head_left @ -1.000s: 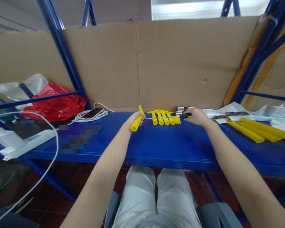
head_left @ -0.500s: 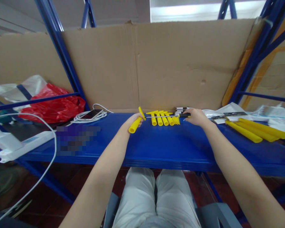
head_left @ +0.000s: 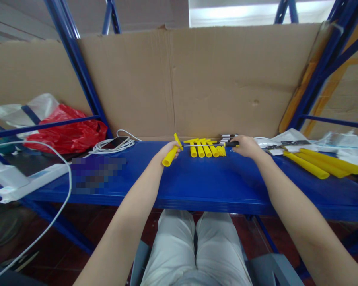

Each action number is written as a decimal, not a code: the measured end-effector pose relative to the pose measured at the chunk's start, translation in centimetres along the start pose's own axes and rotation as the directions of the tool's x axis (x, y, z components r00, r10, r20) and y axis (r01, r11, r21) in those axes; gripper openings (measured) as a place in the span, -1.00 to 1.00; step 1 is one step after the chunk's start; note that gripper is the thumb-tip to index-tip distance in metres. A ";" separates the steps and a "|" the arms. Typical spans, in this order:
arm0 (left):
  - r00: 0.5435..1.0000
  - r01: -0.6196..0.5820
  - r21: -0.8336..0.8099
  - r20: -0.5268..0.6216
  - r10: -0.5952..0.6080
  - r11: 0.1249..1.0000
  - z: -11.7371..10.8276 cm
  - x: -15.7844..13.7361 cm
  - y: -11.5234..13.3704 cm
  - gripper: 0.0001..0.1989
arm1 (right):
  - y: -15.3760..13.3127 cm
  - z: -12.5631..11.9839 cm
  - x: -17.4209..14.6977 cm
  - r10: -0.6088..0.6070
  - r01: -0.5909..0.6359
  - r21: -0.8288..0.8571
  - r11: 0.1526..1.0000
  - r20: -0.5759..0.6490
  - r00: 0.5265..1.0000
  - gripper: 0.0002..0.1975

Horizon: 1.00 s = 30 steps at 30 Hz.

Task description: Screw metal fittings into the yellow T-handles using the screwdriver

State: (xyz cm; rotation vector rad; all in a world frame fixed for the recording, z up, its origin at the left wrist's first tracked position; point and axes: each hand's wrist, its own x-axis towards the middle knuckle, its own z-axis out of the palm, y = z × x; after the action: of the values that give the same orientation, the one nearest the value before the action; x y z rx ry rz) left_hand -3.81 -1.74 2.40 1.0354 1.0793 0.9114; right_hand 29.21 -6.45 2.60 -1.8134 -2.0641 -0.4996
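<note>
My left hand (head_left: 169, 150) is closed around a yellow T-shaped plastic handle (head_left: 168, 159), its hollow round end tilted toward me. In my right hand (head_left: 246, 146) is a screwdriver (head_left: 231, 144) with a black and yellow grip, held level. Its thin shaft points left, and the tip meets or nearly meets the crosspiece of the yellow handle; exact contact is too small to tell. Between my hands, several similar yellow T-shaped handles (head_left: 200, 151) lie in a row on the blue table (head_left: 203, 178). Small yellow pieces (head_left: 221, 151) sit at the row's right end.
Long yellow tubes (head_left: 316, 165) and plastic packets (head_left: 292, 137) lie at the right. To the left are a coiled white cable (head_left: 111, 147), a red plastic bag (head_left: 68, 129) and a white power strip (head_left: 41, 180). Cardboard (head_left: 203, 83) closes the back, between blue posts (head_left: 80, 75).
Almost nothing differs. Both hands keep their grip and place, with the yellow handle and screwdriver shifted only very slightly.
</note>
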 end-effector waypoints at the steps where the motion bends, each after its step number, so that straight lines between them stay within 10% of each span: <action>1: 1.000 0.000 -0.001 0.001 0.000 1.000 0.0 0.0 0.0 -0.90 | 0.0 0.0 0.0 0.000 0.000 0.003 1.000 -0.001 1.000 -0.59; 30: 1.000 -0.005 0.039 -0.001 0.005 0.999 -0.3 0.4 -0.1 -0.92 | -1.4 -0.9 -0.3 0.051 -0.049 -0.034 0.998 0.039 0.998 -0.57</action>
State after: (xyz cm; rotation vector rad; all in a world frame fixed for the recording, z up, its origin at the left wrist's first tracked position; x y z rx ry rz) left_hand -4.00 -1.37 2.18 1.0700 1.0992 0.8985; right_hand 27.85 -7.32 3.25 -1.9036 -2.0424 -0.4898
